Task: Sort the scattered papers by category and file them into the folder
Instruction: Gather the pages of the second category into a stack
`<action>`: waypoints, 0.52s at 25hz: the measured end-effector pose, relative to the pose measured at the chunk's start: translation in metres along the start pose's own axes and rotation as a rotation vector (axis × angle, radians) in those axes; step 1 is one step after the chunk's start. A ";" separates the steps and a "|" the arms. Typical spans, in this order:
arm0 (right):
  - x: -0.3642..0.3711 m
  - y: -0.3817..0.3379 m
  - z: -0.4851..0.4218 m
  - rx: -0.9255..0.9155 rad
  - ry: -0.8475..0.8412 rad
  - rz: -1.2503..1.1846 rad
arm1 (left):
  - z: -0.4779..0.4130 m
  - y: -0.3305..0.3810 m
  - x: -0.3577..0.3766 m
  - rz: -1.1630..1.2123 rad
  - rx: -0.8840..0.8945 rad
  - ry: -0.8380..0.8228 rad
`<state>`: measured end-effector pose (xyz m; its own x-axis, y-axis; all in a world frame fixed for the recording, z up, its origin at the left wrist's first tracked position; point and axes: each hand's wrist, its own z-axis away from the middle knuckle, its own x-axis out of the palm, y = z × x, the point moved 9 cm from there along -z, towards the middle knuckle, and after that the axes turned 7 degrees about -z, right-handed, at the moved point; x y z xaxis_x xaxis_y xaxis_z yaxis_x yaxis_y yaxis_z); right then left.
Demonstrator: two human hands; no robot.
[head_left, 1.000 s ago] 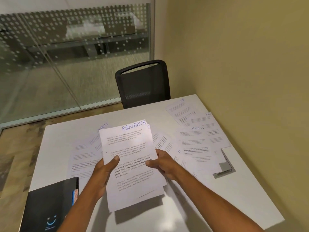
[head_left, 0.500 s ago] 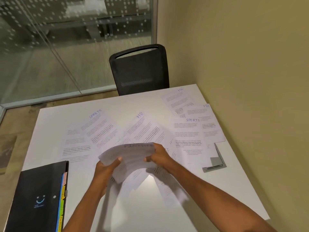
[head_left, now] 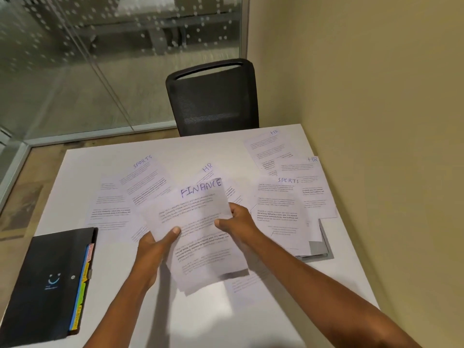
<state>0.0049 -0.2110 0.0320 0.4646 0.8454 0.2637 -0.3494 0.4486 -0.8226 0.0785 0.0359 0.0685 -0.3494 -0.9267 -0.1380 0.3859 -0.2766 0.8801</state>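
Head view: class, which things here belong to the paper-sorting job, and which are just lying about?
Belongs to the job:
FINANCE sheets
SPORTS sheets
HR sheets
black folder

Just lying about:
black chair
grey flap, partly under papers

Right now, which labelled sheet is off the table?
The FINANCE sheet: the left hand and right hand hold it up, while SPORTS sheets and HR sheets lie flat on the table.

Your white tabletop (head_left: 105,159) carries a black folder (head_left: 47,282) at its near left corner, with coloured tabs along the folder's right edge. Overlapping sheets lie scattered across the far half: the left SPORTS sheet (head_left: 145,177), the middle HR sheet (head_left: 207,169), the far HR sheet (head_left: 268,149) and the right HR sheet (head_left: 308,177). The right SPORTS sheet (head_left: 278,209) partly covers a grey object (head_left: 319,249).
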 end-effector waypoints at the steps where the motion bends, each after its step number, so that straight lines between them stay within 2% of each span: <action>1: -0.007 0.000 -0.002 0.025 0.012 -0.026 | 0.001 -0.006 0.007 -0.010 -0.016 -0.015; 5: -0.035 0.009 -0.004 0.121 0.031 -0.103 | 0.014 -0.035 0.039 -0.010 -0.097 -0.055; 10: -0.072 0.012 -0.006 0.096 0.005 -0.075 | 0.020 -0.052 0.084 0.056 -0.116 -0.075; 13: -0.116 0.002 -0.005 0.077 0.108 0.024 | 0.018 -0.052 0.101 0.130 -0.146 -0.078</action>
<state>-0.0456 -0.3092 -0.0024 0.5389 0.8217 0.1854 -0.4207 0.4533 -0.7858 0.0075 -0.0385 0.0166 -0.3513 -0.9362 0.0131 0.5495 -0.1948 0.8125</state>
